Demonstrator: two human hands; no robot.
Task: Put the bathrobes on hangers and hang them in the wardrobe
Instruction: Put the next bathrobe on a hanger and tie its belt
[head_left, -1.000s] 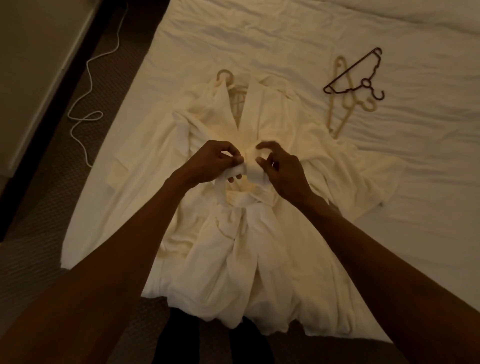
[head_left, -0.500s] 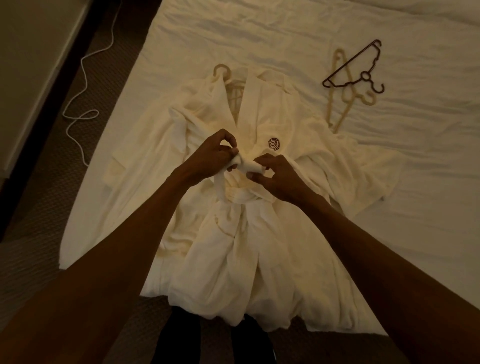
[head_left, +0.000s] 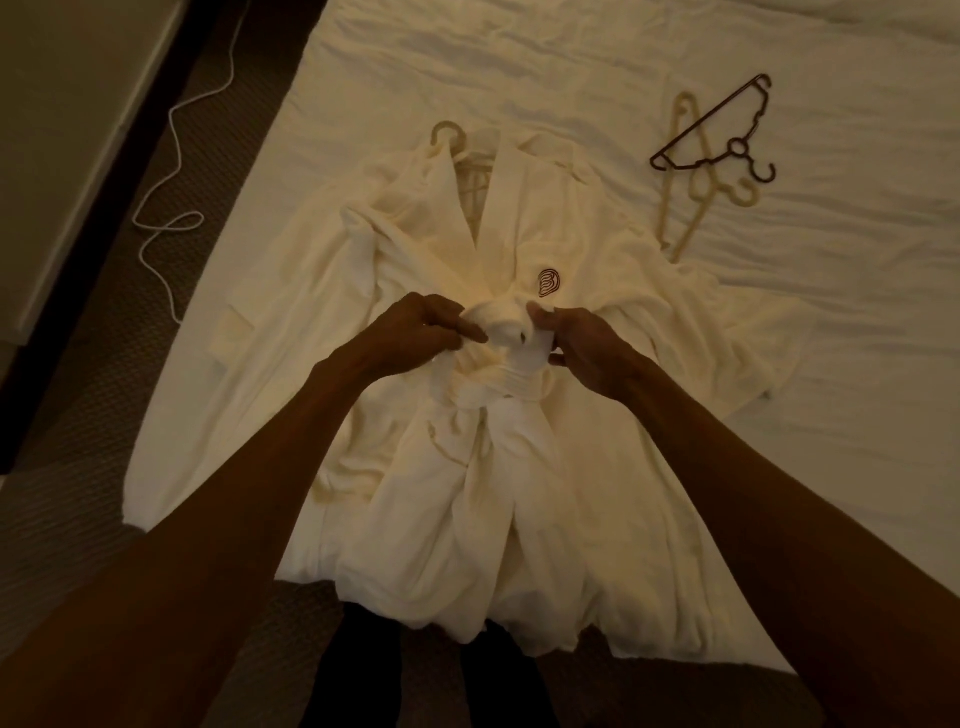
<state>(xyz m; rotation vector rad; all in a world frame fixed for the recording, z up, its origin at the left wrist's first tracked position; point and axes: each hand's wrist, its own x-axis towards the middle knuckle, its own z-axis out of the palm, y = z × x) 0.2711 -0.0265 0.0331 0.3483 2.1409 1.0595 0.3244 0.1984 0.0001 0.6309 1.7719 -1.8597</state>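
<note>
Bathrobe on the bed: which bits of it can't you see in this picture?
- Head view: the hanger in the bathrobe shows only its hook and some bars at the neck; cloth covers the rest.
- Head view: the ends of the belt are hidden by the left hand and right hand gripping it.
- Head view: the bathrobe's back lies against the bed.

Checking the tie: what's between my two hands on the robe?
Head view: the belt knot sits between the left hand and right hand; both pinch it.
</note>
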